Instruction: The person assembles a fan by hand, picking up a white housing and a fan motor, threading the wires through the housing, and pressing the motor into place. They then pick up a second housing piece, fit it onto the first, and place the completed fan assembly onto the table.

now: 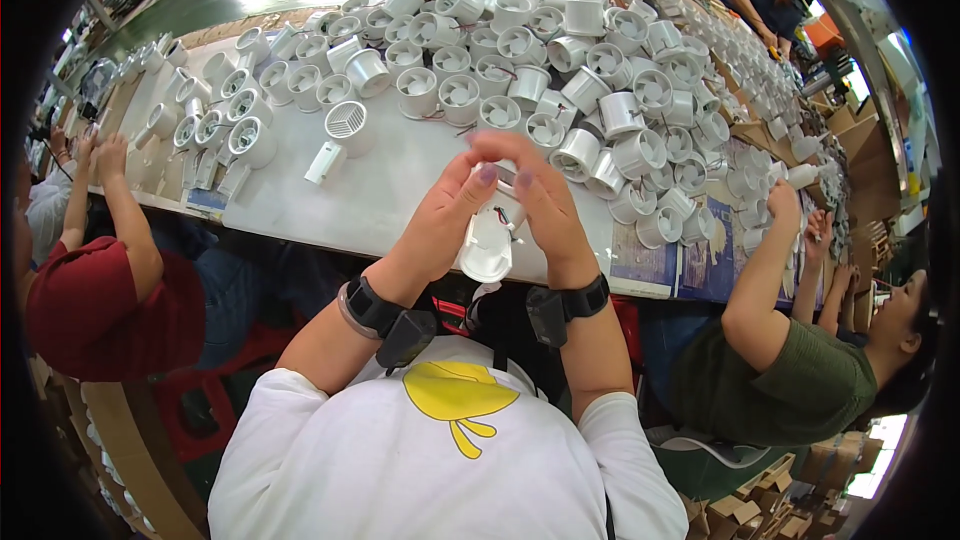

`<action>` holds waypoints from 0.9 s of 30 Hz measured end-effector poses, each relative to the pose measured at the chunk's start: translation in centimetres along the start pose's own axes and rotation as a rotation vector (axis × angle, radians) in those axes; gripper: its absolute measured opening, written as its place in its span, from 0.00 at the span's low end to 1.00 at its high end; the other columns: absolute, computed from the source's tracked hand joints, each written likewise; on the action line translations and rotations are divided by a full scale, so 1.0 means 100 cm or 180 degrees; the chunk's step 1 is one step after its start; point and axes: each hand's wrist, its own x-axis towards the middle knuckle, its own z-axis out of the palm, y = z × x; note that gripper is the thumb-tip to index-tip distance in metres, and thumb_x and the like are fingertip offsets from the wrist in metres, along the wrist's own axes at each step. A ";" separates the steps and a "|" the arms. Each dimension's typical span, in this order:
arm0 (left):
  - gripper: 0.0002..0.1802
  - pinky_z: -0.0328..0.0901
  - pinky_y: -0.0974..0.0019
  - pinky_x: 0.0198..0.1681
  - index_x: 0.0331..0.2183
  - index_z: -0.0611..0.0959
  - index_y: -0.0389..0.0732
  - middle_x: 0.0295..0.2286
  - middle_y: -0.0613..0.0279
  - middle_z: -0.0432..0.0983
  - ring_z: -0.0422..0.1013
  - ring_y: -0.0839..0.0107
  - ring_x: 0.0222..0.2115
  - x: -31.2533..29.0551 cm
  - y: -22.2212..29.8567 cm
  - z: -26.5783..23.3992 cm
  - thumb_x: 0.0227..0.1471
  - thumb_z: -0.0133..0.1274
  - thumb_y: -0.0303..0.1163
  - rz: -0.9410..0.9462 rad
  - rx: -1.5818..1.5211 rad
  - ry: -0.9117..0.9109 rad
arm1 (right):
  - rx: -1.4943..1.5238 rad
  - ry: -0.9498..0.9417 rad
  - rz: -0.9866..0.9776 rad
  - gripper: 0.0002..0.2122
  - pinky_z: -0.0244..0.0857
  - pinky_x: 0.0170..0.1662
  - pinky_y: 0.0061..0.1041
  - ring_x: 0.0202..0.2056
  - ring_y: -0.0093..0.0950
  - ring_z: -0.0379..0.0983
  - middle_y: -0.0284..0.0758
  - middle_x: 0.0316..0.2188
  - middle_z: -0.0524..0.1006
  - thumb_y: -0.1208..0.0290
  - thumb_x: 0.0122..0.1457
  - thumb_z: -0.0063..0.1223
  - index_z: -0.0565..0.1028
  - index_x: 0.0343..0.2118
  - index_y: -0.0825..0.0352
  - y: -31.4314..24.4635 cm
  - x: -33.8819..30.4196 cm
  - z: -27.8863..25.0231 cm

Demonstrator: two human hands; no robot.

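My left hand (447,208) and my right hand (548,208) close around a white plastic fan body (487,248) above the table's near edge. Its rounded, hollow end points toward me, and thin wires with a small part show inside it. The fingers and thumbs hide its far end. Beyond my left hand, a white fan housing with a slatted grille (346,122) lies on the table with its handle pointing toward me.
A large heap of white round fan housings (520,45) covers the far side of the white table (400,175). More fans with handles (245,140) stand at left. People sit working at left (120,280) and right (790,360). Cardboard boxes (870,155) stand at far right.
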 end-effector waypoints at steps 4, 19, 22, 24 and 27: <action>0.23 0.70 0.70 0.36 0.52 0.68 0.43 0.37 0.65 0.74 0.72 0.79 0.35 0.006 0.008 -0.011 0.63 0.42 0.48 0.0449 0.0456 0.0095 | -0.0320 0.1044 -0.0082 0.13 0.54 0.57 0.29 0.48 0.30 0.66 0.37 0.45 0.72 0.68 0.59 0.42 0.74 0.40 0.71 -0.008 -0.005 0.000; 0.23 0.62 0.78 0.34 0.51 0.68 0.42 0.35 0.69 0.72 0.66 0.85 0.31 0.009 0.006 -0.032 0.62 0.45 0.47 0.0321 0.0710 0.0369 | -0.2417 0.0061 -0.0488 0.01 0.64 0.31 0.24 0.27 0.25 0.70 0.33 0.25 0.74 0.81 0.54 0.49 0.73 0.30 0.71 -0.037 0.006 -0.004; 0.25 0.65 0.77 0.40 0.51 0.69 0.42 0.39 0.65 0.73 0.70 0.80 0.38 0.009 0.006 -0.032 0.62 0.42 0.51 -0.0039 0.0555 0.0177 | -0.2472 0.0036 -0.0642 0.02 0.66 0.31 0.24 0.27 0.25 0.72 0.34 0.25 0.75 0.81 0.56 0.49 0.72 0.31 0.71 -0.029 0.013 -0.005; 0.28 0.65 0.75 0.42 0.51 0.68 0.42 0.40 0.64 0.72 0.70 0.78 0.39 0.005 0.007 -0.029 0.60 0.45 0.53 -0.0105 0.0306 0.0035 | -0.2508 0.0026 -0.0724 0.02 0.66 0.31 0.24 0.27 0.25 0.72 0.34 0.25 0.75 0.81 0.57 0.49 0.72 0.32 0.72 -0.027 0.010 -0.006; 0.34 0.65 0.72 0.45 0.52 0.68 0.41 0.43 0.63 0.70 0.69 0.73 0.42 -0.002 0.009 -0.027 0.54 0.53 0.57 -0.0197 -0.0187 -0.0168 | -0.2089 0.0251 -0.0249 0.02 0.68 0.33 0.23 0.28 0.25 0.74 0.36 0.27 0.76 0.81 0.58 0.48 0.72 0.33 0.72 -0.026 0.003 -0.004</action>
